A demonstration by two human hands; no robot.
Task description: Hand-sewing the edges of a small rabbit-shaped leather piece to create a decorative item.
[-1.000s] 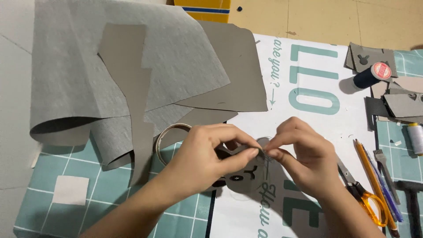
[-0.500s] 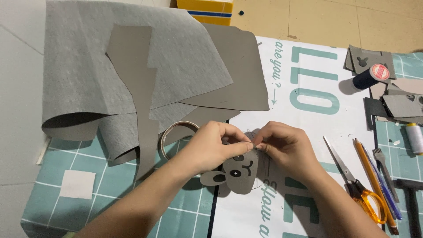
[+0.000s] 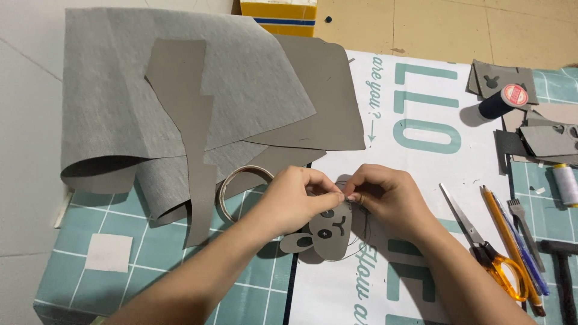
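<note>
A small grey animal-face cutout (image 3: 328, 232) with stitched eyes, a nose and a floppy ear lies on the teal cutting mat. My left hand (image 3: 295, 198) pinches its upper edge with thumb and forefinger. My right hand (image 3: 385, 198) meets it fingertip to fingertip at the same spot, pinching something too small to make out. A thin dark thread curves around the face's right side. Both hands rest just above the cutout.
A large folded sheet of grey felt (image 3: 180, 102) and a jagged grey strip (image 3: 192, 138) lie at the left. A tape ring (image 3: 232, 186) sits beside my left wrist. Scissors (image 3: 487, 253), pencils (image 3: 512, 235), thread spools (image 3: 500, 102) and grey scraps (image 3: 542, 138) occupy the right.
Both hands have shifted slightly left and up on the cutout and stay pinched together. More of the stitched face shows below my fingers now.
</note>
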